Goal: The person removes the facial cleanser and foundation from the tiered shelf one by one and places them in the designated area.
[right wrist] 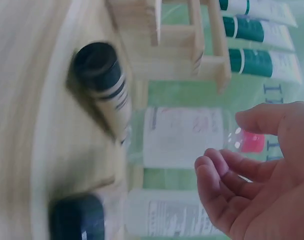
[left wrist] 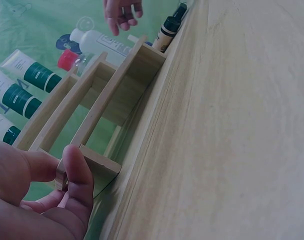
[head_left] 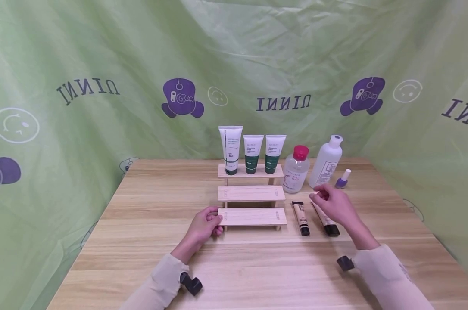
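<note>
My left hand point(head_left: 205, 224) pinches the left end of the lowest tier of a three-tier wooden display stand point(head_left: 253, 216). In the left wrist view the thumb and fingers close around that board's edge. My right hand point(head_left: 336, 207) hovers over a beige tube with a black cap point(head_left: 332, 230), its fingers loosely bent with nothing between them. A smaller beige tube point(head_left: 301, 215) lies to its left, beside the stand. On the top tier stand a large white tube point(head_left: 231, 146) and two smaller white-and-green tubes point(head_left: 252, 150), all upright on their caps.
Right of the stand is a clear bottle with a red cap point(head_left: 295, 174). Behind my right hand stand a white bottle point(head_left: 327, 161) and a purple nail polish bottle point(head_left: 342, 180). A green printed curtain point(head_left: 234, 51) surrounds the wooden table point(head_left: 148, 198) at the back and sides.
</note>
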{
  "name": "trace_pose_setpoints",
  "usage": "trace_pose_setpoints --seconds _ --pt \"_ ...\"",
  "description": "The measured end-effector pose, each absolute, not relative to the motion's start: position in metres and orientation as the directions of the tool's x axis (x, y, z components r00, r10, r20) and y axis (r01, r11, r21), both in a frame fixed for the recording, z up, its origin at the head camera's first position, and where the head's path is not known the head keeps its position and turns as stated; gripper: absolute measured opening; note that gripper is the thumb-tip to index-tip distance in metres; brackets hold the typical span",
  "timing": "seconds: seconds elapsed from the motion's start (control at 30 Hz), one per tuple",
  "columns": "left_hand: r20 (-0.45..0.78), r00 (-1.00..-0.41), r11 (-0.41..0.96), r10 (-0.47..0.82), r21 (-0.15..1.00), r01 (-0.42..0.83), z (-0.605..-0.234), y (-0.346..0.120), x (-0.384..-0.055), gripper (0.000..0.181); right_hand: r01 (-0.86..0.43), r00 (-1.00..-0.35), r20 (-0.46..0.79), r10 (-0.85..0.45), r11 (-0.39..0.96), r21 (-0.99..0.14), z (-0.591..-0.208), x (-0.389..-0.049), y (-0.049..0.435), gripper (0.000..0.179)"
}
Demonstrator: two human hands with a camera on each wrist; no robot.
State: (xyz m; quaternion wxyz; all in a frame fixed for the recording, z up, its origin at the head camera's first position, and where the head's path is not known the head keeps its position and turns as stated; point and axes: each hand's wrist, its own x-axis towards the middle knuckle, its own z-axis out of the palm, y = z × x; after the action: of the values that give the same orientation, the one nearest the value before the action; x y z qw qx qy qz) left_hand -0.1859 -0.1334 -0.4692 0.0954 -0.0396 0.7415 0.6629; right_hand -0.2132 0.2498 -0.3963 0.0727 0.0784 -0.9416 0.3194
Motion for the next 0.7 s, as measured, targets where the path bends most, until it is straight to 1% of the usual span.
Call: trace_pose_setpoints --seconds 0.17,0.33,0.57,0.7 --pt "-0.186 -0.979 0.106 0.081 0.978 -0.177 -0.469 -0.134 -0.186 0.04 -0.247 -0.962 0.252 -0.106 0.728 -0.639 -0.392 -0.215 0.237 0.039" --pt "-0.199 -0.977 0.107 0.079 0.976 -0.19 -0.468 -0.133 -0.186 0.04 -0.258 -0.959 0.266 -0.097 0.684 -0.682 -0.391 -0.219 0.226 0.04" --pt "-0.197 -0.978 0.108 0.075 0.976 -0.188 -0.468 -0.134 -0.185 0.04 -0.313 -0.943 0.307 -0.124 0.638 -0.704 -0.379 -0.232 0.207 0.04" --pt "-0.203 -0.976 0.102 0.079 0.976 -0.194 -0.468 -0.134 -0.185 0.042 -0.333 -0.935 0.335 -0.115 0.61 -0.719 -0.371 -0.241 0.198 0.041"
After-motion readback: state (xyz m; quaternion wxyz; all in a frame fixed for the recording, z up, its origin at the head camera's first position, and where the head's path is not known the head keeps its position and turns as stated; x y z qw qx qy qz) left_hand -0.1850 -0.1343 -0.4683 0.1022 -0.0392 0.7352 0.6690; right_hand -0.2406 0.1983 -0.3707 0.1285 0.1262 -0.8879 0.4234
